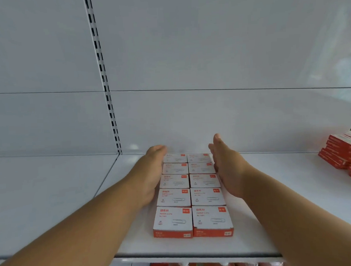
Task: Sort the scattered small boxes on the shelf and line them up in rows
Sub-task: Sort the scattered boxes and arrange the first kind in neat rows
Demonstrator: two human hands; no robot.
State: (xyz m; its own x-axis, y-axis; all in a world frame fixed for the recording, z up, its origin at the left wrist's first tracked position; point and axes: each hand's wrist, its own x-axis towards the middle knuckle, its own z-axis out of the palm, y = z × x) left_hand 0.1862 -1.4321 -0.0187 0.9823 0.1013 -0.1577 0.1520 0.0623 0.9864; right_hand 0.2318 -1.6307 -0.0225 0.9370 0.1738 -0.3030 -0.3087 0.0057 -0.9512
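White shelf (255, 189), red box stack (342, 154) far right, straight released fingers (157, 152) flanking paper-clip boxes (191, 195).

Matt cardboard boxes (191, 195) on smooth, painted-metal shelf (275, 198).

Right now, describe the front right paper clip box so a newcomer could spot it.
On the white shelf, ten paper clip boxes form two columns between the left hand and right hand. Take the right column's nearest box, the front right box. Neither hand touches it, and its orange front face shows.
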